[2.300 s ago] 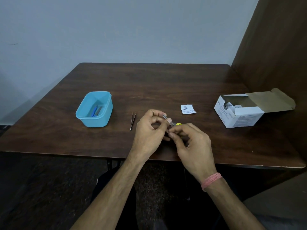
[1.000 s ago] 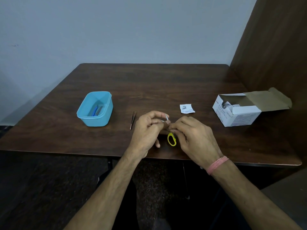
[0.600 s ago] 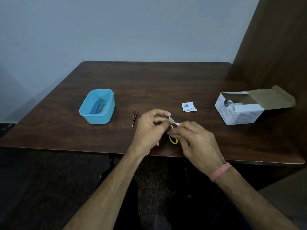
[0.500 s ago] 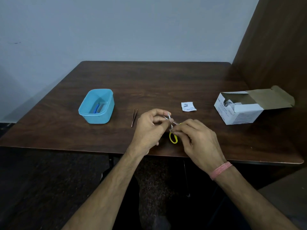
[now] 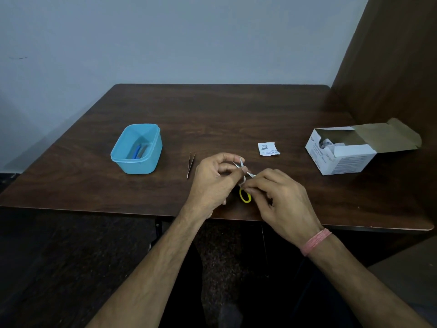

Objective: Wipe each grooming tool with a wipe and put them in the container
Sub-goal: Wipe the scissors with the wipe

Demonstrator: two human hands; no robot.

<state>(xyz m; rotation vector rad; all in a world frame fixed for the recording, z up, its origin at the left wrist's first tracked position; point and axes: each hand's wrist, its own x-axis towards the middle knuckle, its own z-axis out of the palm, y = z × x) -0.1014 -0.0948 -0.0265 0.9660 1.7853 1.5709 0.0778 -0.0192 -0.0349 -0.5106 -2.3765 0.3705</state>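
Small scissors (image 5: 245,196) with yellow handle loops hang over the table's front edge, their metal blades spread in a V pointing up. My left hand (image 5: 212,183) pinches them at the blades with thumb and forefinger. From the right, my right hand (image 5: 281,197) pinches them just above the visible yellow loop. A white scrap shows at the fingertips; the wipe is mostly hidden and I cannot tell which hand has it. Thin tweezers (image 5: 191,164) lie on the table left of my hands. The blue container (image 5: 151,159) stands further left with a blue tool (image 5: 136,152) inside.
A torn white sachet wrapper (image 5: 268,149) lies behind my hands. An open white cardboard box (image 5: 343,159) of sachets stands at the right, near a brown wall panel. The dark wooden table (image 5: 212,114) ends just below my hands.
The scissors have turned so a yellow loop hangs down, and the blades have spread open. Both hands stayed close together over the front edge, shifting only slightly.
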